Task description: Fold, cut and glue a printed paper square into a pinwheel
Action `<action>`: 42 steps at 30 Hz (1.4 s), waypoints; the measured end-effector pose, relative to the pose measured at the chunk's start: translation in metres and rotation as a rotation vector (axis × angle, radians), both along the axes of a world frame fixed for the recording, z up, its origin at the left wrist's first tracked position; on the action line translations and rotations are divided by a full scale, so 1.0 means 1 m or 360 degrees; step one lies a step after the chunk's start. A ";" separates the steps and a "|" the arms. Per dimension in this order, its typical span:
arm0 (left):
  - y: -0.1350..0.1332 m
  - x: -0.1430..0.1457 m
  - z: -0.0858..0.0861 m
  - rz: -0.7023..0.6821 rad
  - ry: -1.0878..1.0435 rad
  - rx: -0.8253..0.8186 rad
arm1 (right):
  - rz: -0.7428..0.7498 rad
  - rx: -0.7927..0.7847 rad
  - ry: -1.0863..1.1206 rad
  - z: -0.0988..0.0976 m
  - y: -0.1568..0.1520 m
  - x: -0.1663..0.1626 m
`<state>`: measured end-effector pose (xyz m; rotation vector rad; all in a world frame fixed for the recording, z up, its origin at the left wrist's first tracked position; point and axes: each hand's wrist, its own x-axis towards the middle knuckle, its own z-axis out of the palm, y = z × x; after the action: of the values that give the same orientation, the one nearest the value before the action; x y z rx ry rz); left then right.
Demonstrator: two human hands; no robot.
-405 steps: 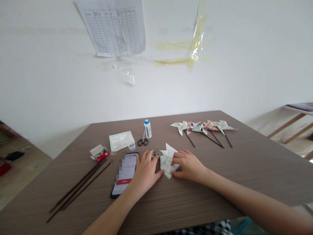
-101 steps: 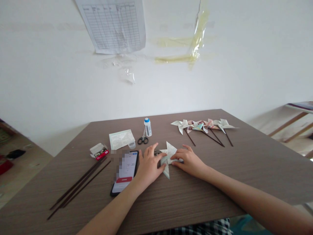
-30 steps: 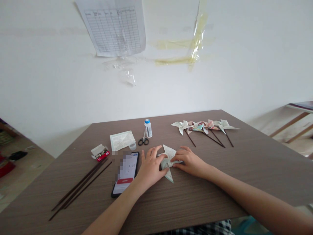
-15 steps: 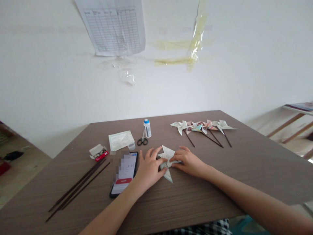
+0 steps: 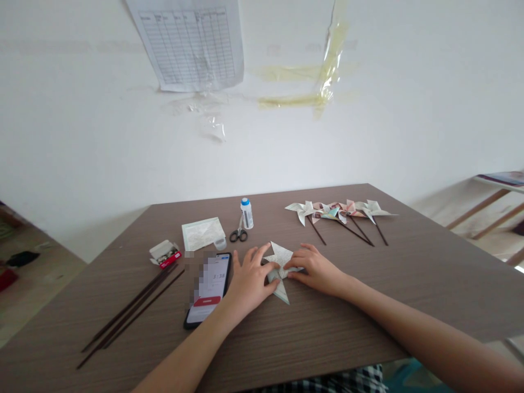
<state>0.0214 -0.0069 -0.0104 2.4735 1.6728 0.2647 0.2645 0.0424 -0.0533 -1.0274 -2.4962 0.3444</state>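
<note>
A pale printed paper pinwheel [image 5: 280, 254] lies on the table in front of me, its pointed blades partly under my fingers. My left hand [image 5: 252, 278] presses on its left side, with thumb and index finger near the centre and the other fingers spread. From the right, my right hand [image 5: 315, 268] pinches the paper close to the middle. The exact centre of the pinwheel is partly hidden by my fingertips. Just left of my left hand lies a phone [image 5: 210, 289] with a timer on its screen.
Behind my hands stand a white glue bottle [image 5: 247, 216], scissors [image 5: 238, 235] and sheets of paper [image 5: 201, 233]. A small red-and-white box [image 5: 166, 254] and dark sticks [image 5: 131, 311] lie left. Several finished pinwheels [image 5: 341, 212] on sticks rest at the back right of the table [image 5: 434, 278].
Both hands stay at the paper pinwheel with hardly any movement. The phone's timer has gone from 3:37 to 3:38.
</note>
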 end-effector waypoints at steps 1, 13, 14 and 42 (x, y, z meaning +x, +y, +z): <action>0.000 0.000 -0.001 0.0004 -0.0020 -0.0006 | 0.0006 0.0009 -0.0005 0.000 0.000 0.000; 0.000 0.001 0.000 0.0022 -0.0041 -0.0024 | 0.0024 -0.0026 -0.0012 -0.002 0.002 0.001; 0.000 0.001 0.001 0.0023 -0.0029 -0.0027 | 0.0026 -0.0025 -0.0012 -0.002 0.002 0.001; 0.000 0.000 -0.002 0.0041 -0.0096 0.0060 | 0.0024 -0.0021 -0.0006 0.000 0.000 0.000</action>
<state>0.0214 -0.0071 -0.0127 2.4462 1.6914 0.3730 0.2646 0.0426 -0.0533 -1.0158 -2.5092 0.3646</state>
